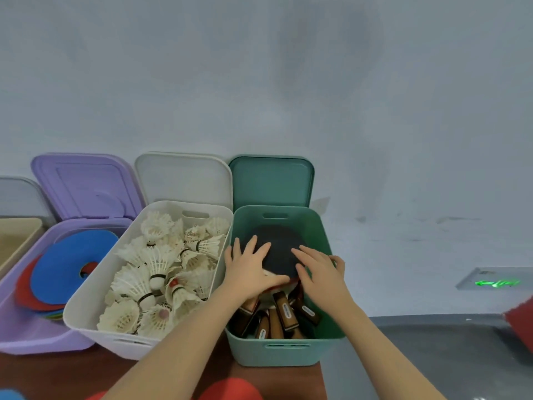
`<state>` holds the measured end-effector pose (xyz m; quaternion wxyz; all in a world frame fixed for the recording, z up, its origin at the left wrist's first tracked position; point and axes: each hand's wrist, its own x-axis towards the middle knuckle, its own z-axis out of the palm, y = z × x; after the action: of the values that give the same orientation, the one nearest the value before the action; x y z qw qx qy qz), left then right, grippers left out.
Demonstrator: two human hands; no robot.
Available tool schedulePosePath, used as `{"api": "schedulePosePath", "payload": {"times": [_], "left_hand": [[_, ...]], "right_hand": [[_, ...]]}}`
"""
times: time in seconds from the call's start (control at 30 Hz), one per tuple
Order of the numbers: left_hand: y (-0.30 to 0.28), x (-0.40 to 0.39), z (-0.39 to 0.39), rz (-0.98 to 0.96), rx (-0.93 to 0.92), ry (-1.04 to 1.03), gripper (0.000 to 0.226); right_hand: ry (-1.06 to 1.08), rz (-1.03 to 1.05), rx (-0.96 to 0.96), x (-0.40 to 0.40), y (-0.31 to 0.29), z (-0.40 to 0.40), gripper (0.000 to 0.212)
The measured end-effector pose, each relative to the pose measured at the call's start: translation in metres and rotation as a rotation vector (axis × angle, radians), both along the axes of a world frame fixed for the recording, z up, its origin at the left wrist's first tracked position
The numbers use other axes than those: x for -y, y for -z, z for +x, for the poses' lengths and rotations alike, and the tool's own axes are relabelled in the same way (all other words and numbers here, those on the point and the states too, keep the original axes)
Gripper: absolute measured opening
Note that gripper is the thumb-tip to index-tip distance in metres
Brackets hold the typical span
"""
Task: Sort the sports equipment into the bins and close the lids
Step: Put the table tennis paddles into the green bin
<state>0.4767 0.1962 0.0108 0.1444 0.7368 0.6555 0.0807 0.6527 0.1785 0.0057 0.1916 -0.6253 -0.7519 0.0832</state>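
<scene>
A green bin holds several table tennis paddles, their wooden handles pointing toward me. The top paddle shows its black rubber face. My left hand lies flat on that face with fingers spread. My right hand presses on the paddle's right side, fingers straight, thumb near the bin wall. The white bin beside it is full of white shuttlecocks. A purple bin at left holds blue and red flat discs. All three lids stand open against the wall.
The green lid, white lid and purple lid lean on the grey wall. A beige bin sits at far left. Red discs lie on the brown table near me. The table ends just right of the green bin.
</scene>
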Motion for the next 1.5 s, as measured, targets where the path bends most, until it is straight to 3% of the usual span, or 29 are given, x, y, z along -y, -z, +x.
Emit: {"api": "schedulePosePath", "payload": {"times": [0.1, 0.27, 0.53, 0.83, 0.97, 1.23, 1.5], "left_hand": [[0.003, 0.005, -0.01, 0.08, -0.093, 0.054, 0.073], [-0.007, 0.026, -0.03, 0.253, -0.009, 0.03, 0.052], [-0.018, 0.066, -0.093, 0.302, 0.04, -0.086, 0.079], [-0.029, 0.115, -0.195, 0.362, 0.011, -0.132, 0.071], [-0.028, 0.142, -0.259, 0.413, 0.043, -0.151, 0.056], [-0.005, 0.194, -0.399, 0.375, 0.04, -0.132, 0.048], [0.006, 0.218, -0.477, 0.287, 0.04, -0.193, 0.05]], "right_hand": [[-0.018, -0.047, 0.062, 0.004, 0.0, -0.002, 0.04], [-0.068, -0.001, 0.029, 0.014, -0.003, -0.016, 0.039], [-0.169, 0.12, -0.092, 0.027, -0.003, -0.064, 0.034], [-0.267, 0.144, -0.082, 0.064, -0.018, -0.167, 0.032], [-0.287, 0.141, -0.057, 0.084, -0.021, -0.23, 0.038], [-0.281, 0.081, -0.023, 0.136, -0.008, -0.365, 0.04], [-0.32, 0.072, -0.004, 0.153, 0.001, -0.441, 0.033]]}}
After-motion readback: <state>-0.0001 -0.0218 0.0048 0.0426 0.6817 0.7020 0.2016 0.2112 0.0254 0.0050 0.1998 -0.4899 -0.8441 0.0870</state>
